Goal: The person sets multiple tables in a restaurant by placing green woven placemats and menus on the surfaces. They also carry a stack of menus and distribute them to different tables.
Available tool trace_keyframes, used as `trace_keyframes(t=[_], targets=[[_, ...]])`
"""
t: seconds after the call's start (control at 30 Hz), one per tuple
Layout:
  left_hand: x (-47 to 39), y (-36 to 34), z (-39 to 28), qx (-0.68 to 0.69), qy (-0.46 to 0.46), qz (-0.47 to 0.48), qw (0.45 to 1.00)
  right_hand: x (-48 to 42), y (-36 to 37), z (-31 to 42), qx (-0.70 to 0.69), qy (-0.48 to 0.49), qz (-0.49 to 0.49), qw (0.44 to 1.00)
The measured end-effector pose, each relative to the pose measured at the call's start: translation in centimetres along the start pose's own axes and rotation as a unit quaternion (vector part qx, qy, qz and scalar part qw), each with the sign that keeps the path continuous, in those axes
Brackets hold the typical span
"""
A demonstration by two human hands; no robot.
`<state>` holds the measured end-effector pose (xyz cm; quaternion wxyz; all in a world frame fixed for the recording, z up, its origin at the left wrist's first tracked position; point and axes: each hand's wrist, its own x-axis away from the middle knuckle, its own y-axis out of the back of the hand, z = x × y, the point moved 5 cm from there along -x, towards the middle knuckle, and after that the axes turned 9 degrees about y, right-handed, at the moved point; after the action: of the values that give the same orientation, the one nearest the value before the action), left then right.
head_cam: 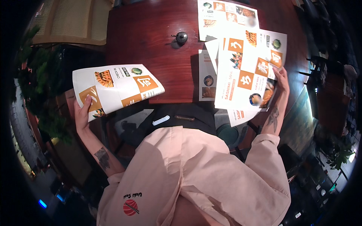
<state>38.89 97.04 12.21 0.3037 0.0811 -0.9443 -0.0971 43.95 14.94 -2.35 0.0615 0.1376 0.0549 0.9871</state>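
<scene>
My left hand (81,114) grips the lower left corner of a printed paper sheet (113,90), thumb on top. The sheet bends and hangs over the front left of the dark red wooden table (141,36). On the right, my right hand (282,80) pinches the right edge of another orange-and-white printed sheet (244,97) bearing food pictures and writing. Below its lower edge another sheet (240,118) sticks out; whether my right hand holds that one too is hidden. Further sheets lie beneath and beyond, one flat on the table (208,94) and one at the far right (226,7).
A small black lidded pot (181,37) stands mid-table. On my lap rest a white object (161,120) and a dark slim object (184,117). A woven-panel chair (70,22) is at the far left, with green foliage (34,84) nearer. A round green seat (227,135) shows below the table edge.
</scene>
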Motion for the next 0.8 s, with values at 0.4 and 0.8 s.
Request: trace_keyframes(t=[0.4, 0.8], targets=[[1.3, -0.2, -2.1, -0.086, 0.000, -0.015, 0.996, -5.9, -10.8, -5.9, 0.562, -0.104, -0.102, 0.814], [-1.1, -3.8, -8.7, -0.068, -0.104, 0.420, 0.899, 5.5, -48.7, 24.1, 0.000, 0.158, 0.527, 0.835]])
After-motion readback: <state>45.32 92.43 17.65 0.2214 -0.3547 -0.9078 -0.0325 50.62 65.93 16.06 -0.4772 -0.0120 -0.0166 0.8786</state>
